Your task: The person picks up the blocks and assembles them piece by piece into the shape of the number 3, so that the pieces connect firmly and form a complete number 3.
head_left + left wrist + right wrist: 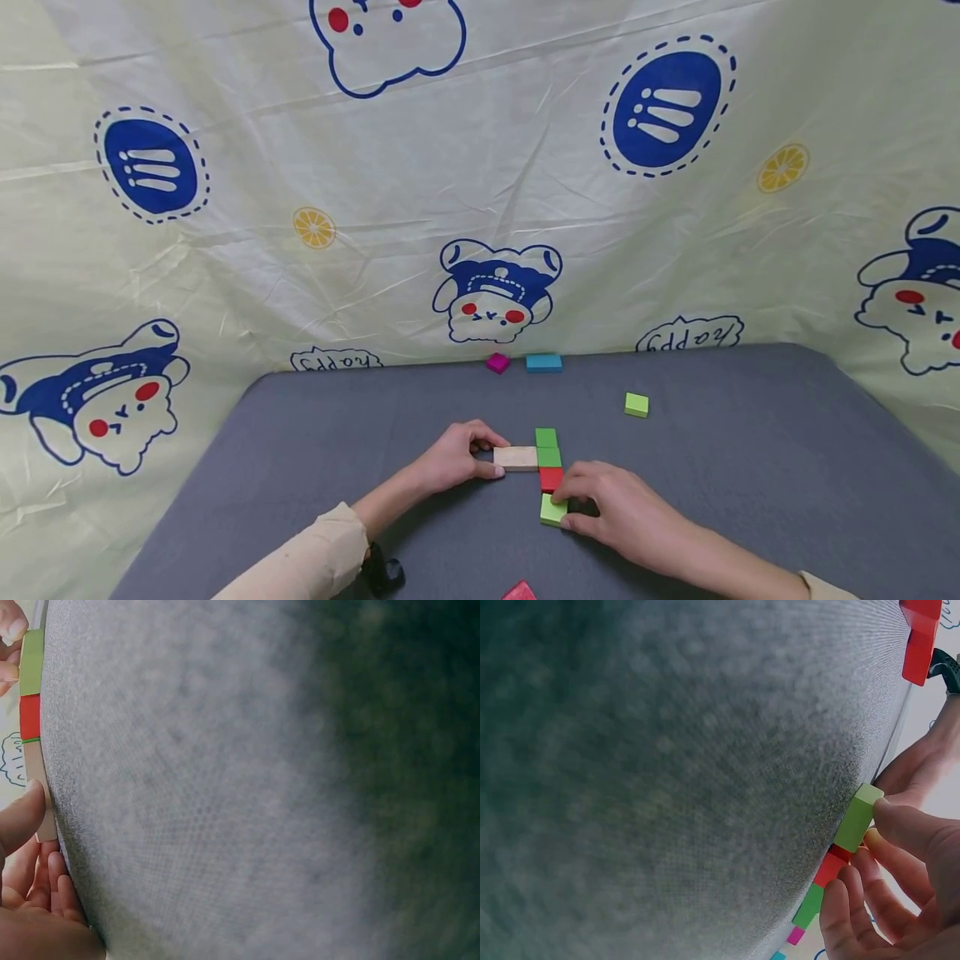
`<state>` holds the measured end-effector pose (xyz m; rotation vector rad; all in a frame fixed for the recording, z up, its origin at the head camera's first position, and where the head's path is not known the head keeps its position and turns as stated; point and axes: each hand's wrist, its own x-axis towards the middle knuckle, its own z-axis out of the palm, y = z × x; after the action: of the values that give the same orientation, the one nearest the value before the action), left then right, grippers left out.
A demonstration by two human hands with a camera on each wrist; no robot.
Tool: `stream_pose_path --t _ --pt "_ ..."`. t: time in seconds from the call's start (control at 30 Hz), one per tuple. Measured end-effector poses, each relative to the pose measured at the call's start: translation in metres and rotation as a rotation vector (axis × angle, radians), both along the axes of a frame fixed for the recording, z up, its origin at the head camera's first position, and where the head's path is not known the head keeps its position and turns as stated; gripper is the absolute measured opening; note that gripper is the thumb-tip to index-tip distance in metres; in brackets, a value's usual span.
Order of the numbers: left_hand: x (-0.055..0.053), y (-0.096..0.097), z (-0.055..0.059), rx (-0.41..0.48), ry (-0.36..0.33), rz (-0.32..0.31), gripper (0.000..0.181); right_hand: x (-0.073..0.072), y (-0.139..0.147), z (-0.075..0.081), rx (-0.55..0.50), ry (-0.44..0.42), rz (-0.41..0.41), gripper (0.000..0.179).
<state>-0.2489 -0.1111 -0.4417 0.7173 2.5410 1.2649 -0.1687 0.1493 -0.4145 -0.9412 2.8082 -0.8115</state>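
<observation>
In the head view a row of small blocks runs toward me: two green blocks [547,447], a red block [551,479] and a light green block [553,509] nearest me. A plain wooden block [516,458] lies sideways against the row's left side. My left hand [459,454] pinches the wooden block's left end between thumb and fingers. On the right, my right hand [626,512] pinches the light green block, its thumb on the near side, as the right wrist view also shows. The light green block sits slightly askew, close to the red one.
Farther back on the grey table [360,417] lie a magenta block [498,362], a blue block [543,363] and another light green block [637,405]. A red block [519,592] shows at the near edge of view. Behind the table hangs a printed curtain [405,167].
</observation>
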Motion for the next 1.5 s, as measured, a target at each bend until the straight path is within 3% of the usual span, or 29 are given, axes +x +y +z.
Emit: stream_pose_path --t 0.3,0.7,1.0,1.3,1.5 --pt "0.000 0.000 0.000 0.038 0.024 -0.031 0.028 -0.001 -0.002 0.001 0.017 0.032 -0.005 0.016" --pt "0.000 -0.001 0.000 0.027 0.006 -0.017 0.027 -0.003 -0.002 0.007 -0.003 0.025 -0.031 0.016" --pt "-0.001 -0.001 -0.002 0.028 0.012 -0.020 0.027 -0.024 0.001 0.011 -0.054 0.040 -0.051 0.016" --pt "0.000 -0.001 -0.002 0.034 0.009 -0.024 0.026 -0.042 -0.003 0.006 -0.009 0.095 0.036 0.021" --pt "0.000 -0.002 -0.002 0.030 0.010 -0.022 0.026 -0.048 -0.005 0.004 0.012 0.059 0.050 0.019"
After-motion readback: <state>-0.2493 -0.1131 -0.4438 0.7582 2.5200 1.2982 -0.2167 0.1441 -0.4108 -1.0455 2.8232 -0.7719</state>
